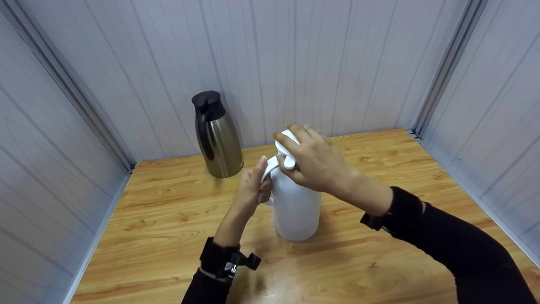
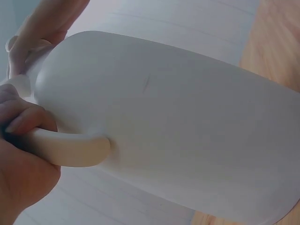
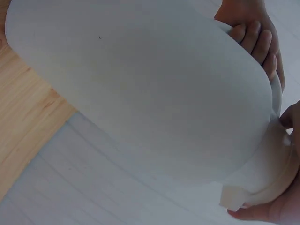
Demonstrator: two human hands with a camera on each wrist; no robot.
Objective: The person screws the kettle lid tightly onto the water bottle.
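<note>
White jug (image 1: 295, 207): upright on worktop (image 1: 168, 219) | handle (image 1: 267, 169) gripped by left hand (image 1: 252, 188) | lid (image 1: 287, 145) clasped under right hand (image 1: 314, 162) | risk: tipping if lid is wrenched.

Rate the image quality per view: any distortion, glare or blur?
Head view: wide-angle bowing of wall seams, sheen on the table near the bottom edge, both hands sharp. Left wrist: white jug fills the frame, soft. Right wrist: same jug, evenly lit, no glare.

steel flask (image 1: 218, 137) back-left; open tabletop (image 1: 379, 169) right
</note>
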